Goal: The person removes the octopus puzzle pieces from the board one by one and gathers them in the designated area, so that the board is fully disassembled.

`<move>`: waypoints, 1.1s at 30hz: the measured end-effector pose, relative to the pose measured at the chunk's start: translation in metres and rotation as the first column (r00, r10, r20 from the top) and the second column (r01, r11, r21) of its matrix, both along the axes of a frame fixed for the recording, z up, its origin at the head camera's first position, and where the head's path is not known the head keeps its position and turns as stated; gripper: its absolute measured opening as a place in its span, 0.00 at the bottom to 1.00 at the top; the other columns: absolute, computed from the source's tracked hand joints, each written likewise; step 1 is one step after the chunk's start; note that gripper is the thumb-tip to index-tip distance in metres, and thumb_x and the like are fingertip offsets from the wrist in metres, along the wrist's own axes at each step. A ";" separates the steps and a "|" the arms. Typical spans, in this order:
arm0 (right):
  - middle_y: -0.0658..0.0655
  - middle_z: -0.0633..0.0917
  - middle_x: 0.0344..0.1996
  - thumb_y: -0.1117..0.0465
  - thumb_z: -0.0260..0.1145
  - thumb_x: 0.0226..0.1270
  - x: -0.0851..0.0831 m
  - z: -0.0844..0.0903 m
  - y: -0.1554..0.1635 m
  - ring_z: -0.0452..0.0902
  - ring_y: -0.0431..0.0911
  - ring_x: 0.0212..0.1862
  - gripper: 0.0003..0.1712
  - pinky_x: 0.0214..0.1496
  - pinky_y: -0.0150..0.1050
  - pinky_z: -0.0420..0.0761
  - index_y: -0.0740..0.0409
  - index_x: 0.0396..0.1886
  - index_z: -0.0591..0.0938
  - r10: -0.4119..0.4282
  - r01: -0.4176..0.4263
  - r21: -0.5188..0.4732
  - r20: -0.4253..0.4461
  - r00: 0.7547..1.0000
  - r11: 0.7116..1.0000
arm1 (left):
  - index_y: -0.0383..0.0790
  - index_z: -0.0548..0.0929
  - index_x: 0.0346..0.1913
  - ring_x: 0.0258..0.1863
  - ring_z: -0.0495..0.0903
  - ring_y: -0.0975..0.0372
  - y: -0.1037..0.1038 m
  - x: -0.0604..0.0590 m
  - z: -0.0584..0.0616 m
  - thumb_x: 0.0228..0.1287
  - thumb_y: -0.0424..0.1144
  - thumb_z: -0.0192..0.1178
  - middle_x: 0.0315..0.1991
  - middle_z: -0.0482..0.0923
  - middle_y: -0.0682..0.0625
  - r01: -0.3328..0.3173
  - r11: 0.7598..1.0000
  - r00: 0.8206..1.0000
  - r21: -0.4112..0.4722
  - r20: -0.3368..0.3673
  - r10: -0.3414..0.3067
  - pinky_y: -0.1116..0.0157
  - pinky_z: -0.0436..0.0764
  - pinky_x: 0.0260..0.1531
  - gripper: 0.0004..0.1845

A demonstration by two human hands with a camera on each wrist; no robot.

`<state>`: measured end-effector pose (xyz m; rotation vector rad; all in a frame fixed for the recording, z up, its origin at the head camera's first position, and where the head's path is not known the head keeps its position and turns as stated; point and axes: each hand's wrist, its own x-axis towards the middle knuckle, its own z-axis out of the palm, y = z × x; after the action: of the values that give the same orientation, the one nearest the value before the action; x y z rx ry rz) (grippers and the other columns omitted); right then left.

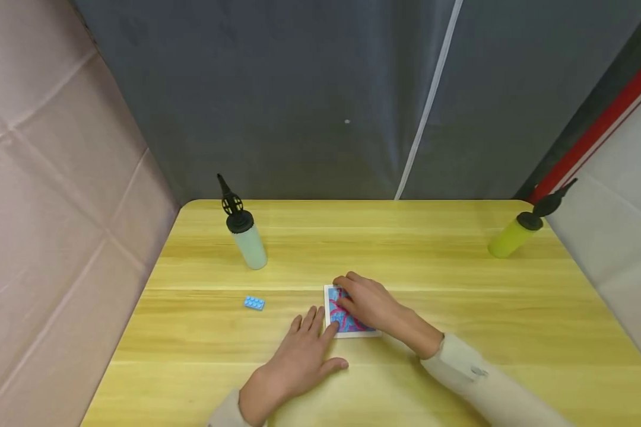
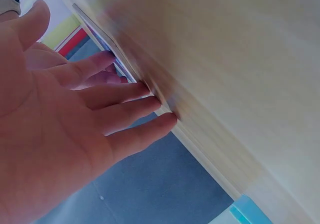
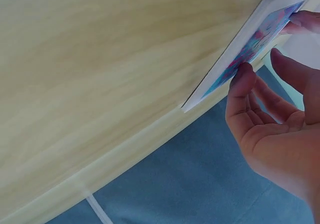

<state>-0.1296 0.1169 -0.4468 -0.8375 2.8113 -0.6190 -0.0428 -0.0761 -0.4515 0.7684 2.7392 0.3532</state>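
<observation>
Both my cream sleeves come in from the bottom edge of the head view. Left hand [image 1: 299, 359] lies flat on the yellow wooden table [image 1: 459, 284], fingers straight and slightly spread, holding nothing; its fingertips [image 2: 150, 91] touch the left edge of the square white-bordered card with the pink and blue pattern [image 1: 346, 313]. Right hand [image 1: 371, 305] sits on top of that card, fingers bent down onto its printed face and far-left corner. Pressing, not gripping as far as I can see; the right wrist view shows fingertips [image 3: 245, 76] on the card face, thumb free.

Card lies flat, close to the near-middle of the table. It's roughly square, so no real long axis; its edges run close to parallel with the table edges. Key relation: card is directly under my right hand and just right of and ahead of my left fingertips. Right hand is the nearer one, left only brushes the side edge.

Other stuff: small light-blue studded plastic brick [image 1: 254, 303] to the left of my left hand, apart from it. Pale green bottle with black nozzle cap [image 1: 246, 237] far left, yellow-green bottle with black nozzle cap [image 1: 515, 234] far right, both well away.
</observation>
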 end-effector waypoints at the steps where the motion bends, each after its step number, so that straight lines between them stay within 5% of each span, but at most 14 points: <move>1: 0.55 0.84 0.42 0.59 0.66 0.75 0.000 0.000 -0.001 0.71 0.40 0.31 0.20 0.34 0.33 0.78 0.63 0.61 0.81 0.001 -0.001 -0.002 0.003 1.000 1.000 | 0.43 0.69 0.76 0.80 0.58 0.40 0.000 0.000 0.000 0.73 0.66 0.53 0.79 0.60 0.31 0.002 1.000 1.000 -0.001 0.001 -0.002 0.39 0.64 0.74 0.40; 12: 0.53 0.79 0.36 0.60 0.68 0.73 -0.001 -0.002 -0.003 0.69 0.41 0.29 0.12 0.30 0.32 0.73 0.61 0.51 0.83 -0.031 0.032 -0.006 0.039 0.999 0.999 | 0.44 0.69 0.76 0.80 0.59 0.40 0.003 0.001 0.003 0.73 0.63 0.56 0.79 0.59 0.32 0.019 1.000 1.000 -0.016 0.004 -0.019 0.40 0.65 0.74 0.37; 26: 0.55 0.81 0.41 0.63 0.68 0.72 0.001 0.004 -0.012 0.71 0.44 0.33 0.15 0.37 0.38 0.79 0.62 0.55 0.81 -0.117 0.113 0.030 0.145 0.983 0.993 | 0.46 0.68 0.77 0.81 0.56 0.40 0.000 0.001 0.002 0.74 0.62 0.56 0.80 0.56 0.32 0.027 1.000 0.999 0.000 0.042 -0.027 0.40 0.62 0.76 0.37; 33: 0.54 0.77 0.36 0.66 0.67 0.72 0.002 0.007 -0.015 0.71 0.45 0.31 0.09 0.35 0.37 0.76 0.61 0.49 0.80 -0.108 0.103 0.039 0.165 0.980 0.994 | 0.44 0.68 0.77 0.80 0.56 0.39 -0.001 0.004 0.001 0.74 0.62 0.56 0.80 0.56 0.30 0.038 0.999 0.999 0.018 0.035 -0.039 0.39 0.62 0.75 0.37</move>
<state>-0.1275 0.1018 -0.4402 -0.6037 2.7180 -0.6292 -0.0393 -0.0775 -0.4506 0.8102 2.6877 0.3796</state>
